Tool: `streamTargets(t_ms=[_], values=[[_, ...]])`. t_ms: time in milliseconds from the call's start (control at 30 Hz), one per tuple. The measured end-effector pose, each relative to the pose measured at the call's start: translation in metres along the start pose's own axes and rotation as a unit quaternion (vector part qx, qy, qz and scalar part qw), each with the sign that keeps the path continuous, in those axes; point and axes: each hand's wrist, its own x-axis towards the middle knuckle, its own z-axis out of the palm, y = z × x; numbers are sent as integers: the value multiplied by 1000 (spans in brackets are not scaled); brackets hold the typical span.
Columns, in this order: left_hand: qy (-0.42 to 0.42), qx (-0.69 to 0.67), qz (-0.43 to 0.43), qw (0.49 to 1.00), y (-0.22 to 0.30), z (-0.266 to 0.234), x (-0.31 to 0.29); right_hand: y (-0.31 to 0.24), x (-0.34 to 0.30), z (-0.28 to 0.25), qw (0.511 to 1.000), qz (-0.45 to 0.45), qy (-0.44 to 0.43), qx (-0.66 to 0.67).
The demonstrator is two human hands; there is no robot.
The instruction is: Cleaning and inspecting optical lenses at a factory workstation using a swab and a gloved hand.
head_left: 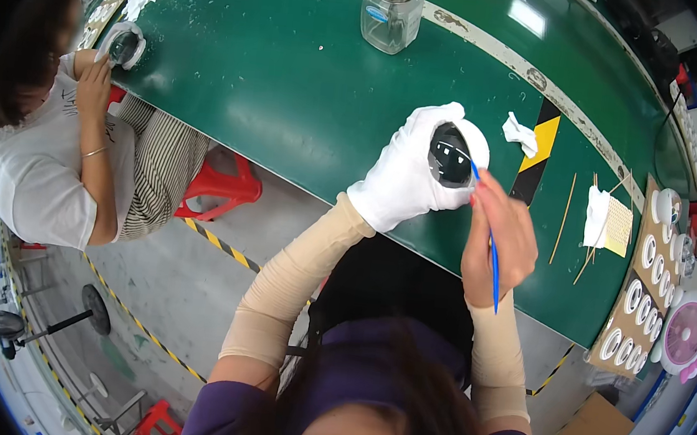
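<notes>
Near the centre of the frame, the left hand (pixel 408 169), in a white glove, grasps a dark round piece (pixel 450 156) with a glossy face and a white rim, tilted up over the front part of the green desk (pixel 296 61); the right hand (pixel 504 237), bare, just to its right, pinches a slim blue tool (pixel 495 273), whose upper end meets the piece's right edge, though whether it touches the glossy face or only the rim I cannot tell; beige sleeves (pixel 292 283) cover both forearms.

At the top centre stands a clear glass bottle (pixel 390 24) with a metal top; right of centre a crumpled white wipe (pixel 521 135) lies beside a yellow-and-black strip (pixel 543 144) on the desk; farther right are a thin wooden stick (pixel 563 219) and a yellow pad (pixel 618 228) with a white cloth (pixel 596 214) against its left side; at the right edge a brown board (pixel 613 327) carries rows of white rings (pixel 633 297), next to a pink-and-white fan (pixel 685 334).

At the left of the frame a co-worker (pixel 60 165) sits by the desk, one hand at another round piece (pixel 123 46); a red stool (pixel 221 188) shows beside the striped trousers (pixel 160 174).
</notes>
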Motion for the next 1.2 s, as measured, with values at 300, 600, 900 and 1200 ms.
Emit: streamTargets(t_ms=[300, 600, 900, 1200], values=[[25, 164, 38, 985, 9, -2, 1, 0, -19, -4, 1000, -6, -11, -18], [18, 51, -15, 998, 9, 1, 2, 6, -16, 7, 999, -37, 31, -17], [18, 70, 13, 997, 7, -1, -1, 9, -24, 10, 997, -67, 44, -12], [37, 120, 1, 992, 12, 2, -1, 12, -22, 11, 995, -79, 49, -30]])
